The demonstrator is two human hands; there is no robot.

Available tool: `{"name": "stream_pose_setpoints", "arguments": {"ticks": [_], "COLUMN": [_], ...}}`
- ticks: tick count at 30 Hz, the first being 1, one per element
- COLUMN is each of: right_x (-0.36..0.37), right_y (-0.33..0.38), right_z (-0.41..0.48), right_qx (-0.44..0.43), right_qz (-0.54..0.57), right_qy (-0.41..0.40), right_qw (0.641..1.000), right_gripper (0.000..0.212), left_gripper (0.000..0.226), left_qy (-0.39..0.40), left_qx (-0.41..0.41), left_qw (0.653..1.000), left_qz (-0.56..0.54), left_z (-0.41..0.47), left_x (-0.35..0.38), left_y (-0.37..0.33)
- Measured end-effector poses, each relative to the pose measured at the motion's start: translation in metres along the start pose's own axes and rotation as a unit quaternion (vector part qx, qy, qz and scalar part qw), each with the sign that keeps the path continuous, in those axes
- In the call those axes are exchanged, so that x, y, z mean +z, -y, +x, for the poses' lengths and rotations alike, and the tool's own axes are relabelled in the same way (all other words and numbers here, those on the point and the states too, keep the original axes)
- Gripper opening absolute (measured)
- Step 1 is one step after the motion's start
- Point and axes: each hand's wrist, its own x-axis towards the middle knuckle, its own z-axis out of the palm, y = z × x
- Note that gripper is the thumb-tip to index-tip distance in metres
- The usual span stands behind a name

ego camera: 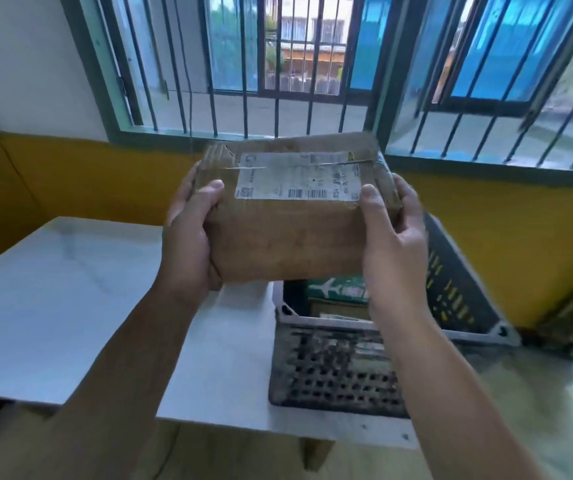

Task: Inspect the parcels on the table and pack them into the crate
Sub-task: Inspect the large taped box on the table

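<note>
Both hands (191,233) (392,237) hold parcel (288,237), hiding most crate (333,372) contents.

brown parcel (288,233), black perforated crate (340,372), white table (53,306)

Two bare forearms showed in the head view, entering from about seven o'clock and five o'clock and tapering toward the middle. No sleeve edge appeared on either arm within the picture; both were uncovered from the lower border up to the wrists. The left hand (188,233) sat at roughly nine o'clock of centre and the right hand (394,244) at roughly three o'clock. Both were gloveless, and no ring, watch or band could be seen on the visible fingers or wrists. The thumbnails were short and plain. Slight motion blur softened the outlines of the fingers and the forearms' edges.
</note>
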Motion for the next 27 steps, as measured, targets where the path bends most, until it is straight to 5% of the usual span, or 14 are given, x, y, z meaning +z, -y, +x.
{"name": "stream_pose_setpoints", "arguments": {"ticks": [12, 19, 27], "right_x": [-0.128, -0.143, -0.148], "right_y": [-0.039, -0.067, -0.099], "right_z": [0.072, 0.083, 0.09], "right_qx": [0.05, 0.116, 0.17], "right_qz": [-0.056, -0.095, -0.232], "right_qy": [0.025, 0.05, 0.103], "right_qw": [0.997, 0.987, 0.952], "right_gripper": [0.04, 0.038, 0.047], "left_gripper": [0.057, 0.057, 0.054], "left_qy": [0.032, 0.049, 0.077], "left_qx": [-0.075, -0.129, -0.258], "left_qw": [0.994, 0.987, 0.94], "left_qz": [0.074, 0.084, 0.21], "left_z": [-0.015, -0.012, 0.004], "left_x": [0.115, 0.111, 0.099], "left_y": [0.068, 0.089, 0.11]}}
